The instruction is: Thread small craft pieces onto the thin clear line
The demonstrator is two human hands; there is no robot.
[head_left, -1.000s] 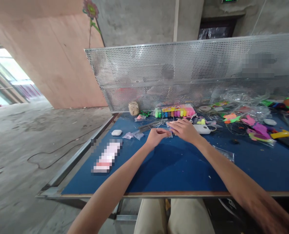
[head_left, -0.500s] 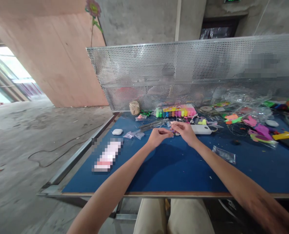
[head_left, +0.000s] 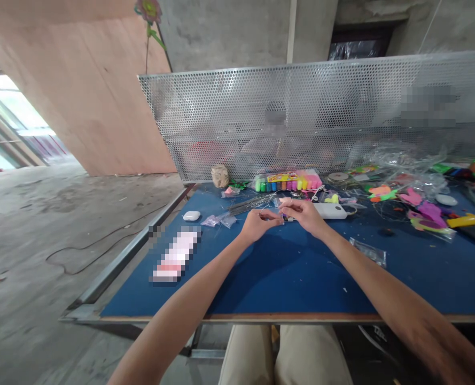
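Observation:
Above the middle of the blue table [head_left: 261,283], my left hand [head_left: 259,224] and my right hand [head_left: 301,212] are close together, fingertips almost meeting. Both are closed in a pinch. Whatever lies between the fingers is too small to make out. Behind my right hand sits a white power strip [head_left: 331,211]. A bundle of thin wires [head_left: 247,204] lies just beyond my left hand, with small plastic bags [head_left: 220,220] to its left. A pack of colourful modelling clay [head_left: 289,181] stands behind both hands.
At the left are a white earphone case [head_left: 191,215] and a blurred-out flat object [head_left: 177,254]. A clear bag [head_left: 368,251] lies right of my forearm. Bright foam pieces [head_left: 429,214] and crumpled plastic [head_left: 397,158] crowd the right side. A perforated metal screen [head_left: 253,123] closes the back.
The view has shifted very slightly. Both hands keep nearly the same pinched pose and place, with only slight finger movement.

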